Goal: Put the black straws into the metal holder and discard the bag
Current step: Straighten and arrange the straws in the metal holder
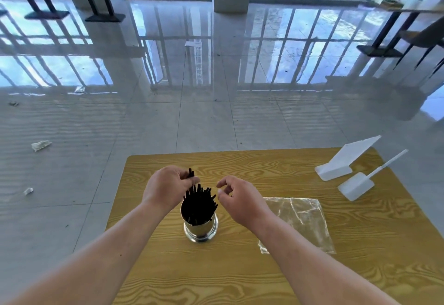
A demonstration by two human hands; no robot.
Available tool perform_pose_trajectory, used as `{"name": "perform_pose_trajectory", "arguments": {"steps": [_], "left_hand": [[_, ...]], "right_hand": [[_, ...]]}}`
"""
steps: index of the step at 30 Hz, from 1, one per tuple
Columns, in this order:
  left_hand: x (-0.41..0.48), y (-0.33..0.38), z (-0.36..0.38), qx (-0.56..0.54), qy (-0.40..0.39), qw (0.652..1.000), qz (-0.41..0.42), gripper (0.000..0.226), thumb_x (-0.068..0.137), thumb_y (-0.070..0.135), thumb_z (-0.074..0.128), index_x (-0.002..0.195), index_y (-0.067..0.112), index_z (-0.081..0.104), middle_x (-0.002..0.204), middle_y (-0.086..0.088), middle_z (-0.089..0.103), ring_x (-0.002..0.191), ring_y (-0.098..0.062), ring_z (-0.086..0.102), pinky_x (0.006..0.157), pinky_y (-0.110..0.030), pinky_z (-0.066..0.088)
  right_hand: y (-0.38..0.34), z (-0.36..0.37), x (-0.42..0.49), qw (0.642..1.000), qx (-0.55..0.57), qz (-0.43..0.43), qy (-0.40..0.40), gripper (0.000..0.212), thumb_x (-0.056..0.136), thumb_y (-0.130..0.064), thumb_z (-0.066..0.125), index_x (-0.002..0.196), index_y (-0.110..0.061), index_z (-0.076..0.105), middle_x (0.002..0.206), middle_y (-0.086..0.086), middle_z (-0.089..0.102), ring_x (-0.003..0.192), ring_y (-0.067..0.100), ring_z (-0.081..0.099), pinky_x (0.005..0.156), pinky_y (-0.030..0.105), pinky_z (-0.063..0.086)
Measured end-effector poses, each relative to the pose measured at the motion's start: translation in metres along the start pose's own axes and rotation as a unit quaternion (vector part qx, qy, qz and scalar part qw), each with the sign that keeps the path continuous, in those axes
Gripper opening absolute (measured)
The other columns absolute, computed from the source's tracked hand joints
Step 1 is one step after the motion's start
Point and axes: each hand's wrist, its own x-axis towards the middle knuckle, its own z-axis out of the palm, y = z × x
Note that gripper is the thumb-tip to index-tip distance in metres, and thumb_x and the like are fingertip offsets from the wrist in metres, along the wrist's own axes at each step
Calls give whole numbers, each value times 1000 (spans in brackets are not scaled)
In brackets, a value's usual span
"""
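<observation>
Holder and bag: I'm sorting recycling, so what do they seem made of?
Holder: probably polished stainless steel; its flared base is shiny and mirror-like. Bag: apparently thin clear plastic film; the table grain shows through and its creases glint.

Black straws [198,205]: lower ends hidden inside metal holder [201,231], a few tops covered by left hand [165,188]. Right forearm [300,251] overlaps plastic bag [302,220]. Table [240,268] cut off at bottom edge. Floor scraps [40,145] too small to identify.

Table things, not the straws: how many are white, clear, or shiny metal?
White: 2, stand and paddle
Clear: 1, bag
Shiny metal: 1, holder
Total: 4
</observation>
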Motion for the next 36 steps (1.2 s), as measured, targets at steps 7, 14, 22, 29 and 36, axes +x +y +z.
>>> {"name": "perform_pose_trajectory", "arguments": {"steps": [7,14,22,29,36], "left_hand": [[-8,0,-12,-13,-1,999,34,18,86,45,84,76,30,80,69,12,74,69,-6,66,64,-33,52],[-15,-8,-5,-26,-16,997,75,17,87,43,84,76,30,81,81,24,70,83,0,63,56,-17,41],[-11,-14,-10,-68,-17,995,69,12,84,48,85,80,37,83,77,25,73,82,0,66,61,-21,47],[-7,-18,-10,-66,-4,996,65,10,86,41,85,81,33,83,81,34,71,82,6,65,63,-19,44],[-2,-17,-5,-54,-43,996,59,6,89,43,83,84,39,83,82,35,71,84,9,64,65,-18,43]], "right_hand": [[-19,18,6,1000,22,-13,-10,32,100,-39,63,132,-36,66,88,-13,70,80,4,66,62,22,51],[-34,41,18,999,39,0,-29,16,99,-34,62,109,-33,75,89,-10,75,84,13,72,74,42,63],[-32,46,22,1000,18,7,1,13,97,-33,61,90,-38,71,82,-15,72,77,5,67,65,33,59],[-25,42,20,999,32,26,-5,9,98,-30,64,94,-33,72,82,-12,72,75,9,69,69,36,62],[-23,40,23,999,27,30,-22,9,98,-34,65,101,-30,73,85,-10,72,78,12,70,74,42,64]]}}
